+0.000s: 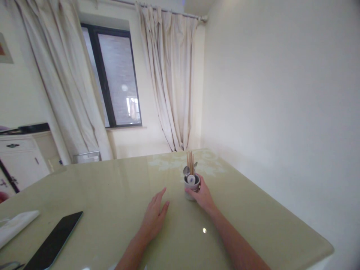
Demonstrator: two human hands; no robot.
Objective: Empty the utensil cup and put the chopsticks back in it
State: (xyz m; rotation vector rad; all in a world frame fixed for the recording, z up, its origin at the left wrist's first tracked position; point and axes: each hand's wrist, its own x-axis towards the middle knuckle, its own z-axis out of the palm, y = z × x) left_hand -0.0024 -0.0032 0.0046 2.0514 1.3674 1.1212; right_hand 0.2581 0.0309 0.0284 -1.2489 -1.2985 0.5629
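A small pale utensil holder (pixel 191 187) stands on the glossy yellow-green table (pixel 112 187), right of centre. Wooden chopsticks (pixel 190 162) and a few metal spoons (pixel 186 171) stick up out of it. My right hand (pixel 203 195) is wrapped around the holder's right side, fingers on its wall. My left hand (pixel 154 218) lies flat on the table just left of the holder, fingers together and stretched forward, holding nothing.
A dark tablet (pixel 53 242) lies near the front left edge, with a white folded cloth (pixel 15 225) beside it. A wall runs along the table's right side. Curtains, a window and a white cabinet (pixel 21 159) stand behind the table.
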